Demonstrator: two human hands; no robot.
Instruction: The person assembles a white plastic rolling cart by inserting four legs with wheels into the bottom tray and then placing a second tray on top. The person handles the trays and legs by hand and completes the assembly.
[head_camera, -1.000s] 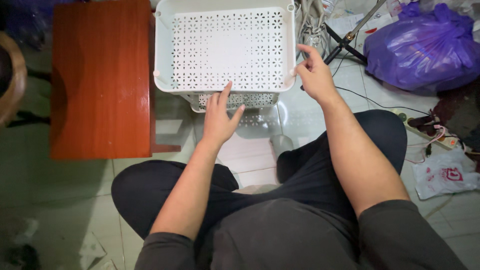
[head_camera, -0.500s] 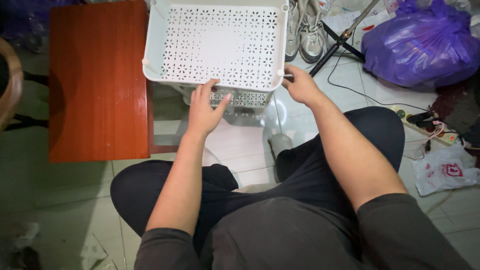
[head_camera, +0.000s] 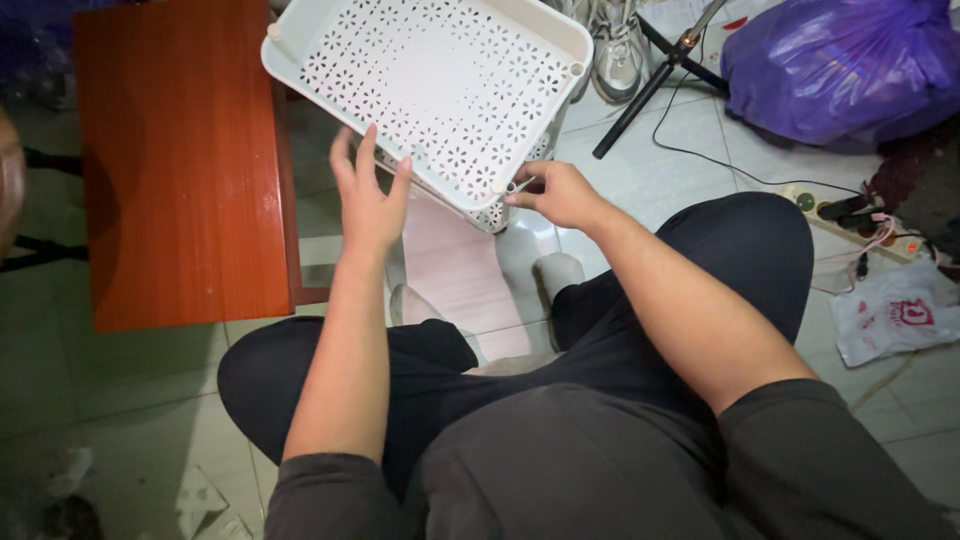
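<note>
White perforated tray (head_camera: 430, 85), tilted: right hand (head_camera: 560, 193) pinches its five-o'clock corner; left hand (head_camera: 368, 200), fingers spread, touches its seven-o'clock edge.

Pale glossy tile floor (head_camera: 690, 150), pretty cluttered: red-brown wooden table (head_camera: 180, 170) on the left, purple plastic bag (head_camera: 840, 60), black tripod leg (head_camera: 650, 85), power strip (head_camera: 840, 205).

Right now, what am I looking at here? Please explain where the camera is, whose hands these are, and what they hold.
The camera sits on a person's head and looks down, so both arms belong to that seated person. The right hand pinches the near corner of a white perforated plastic tray, which is tilted. The left hand is open, its fingertips at the tray's near edge. Beside it stands a red-brown wooden table. On the tiled floor lie a purple bag, a power strip and shoes.
</note>
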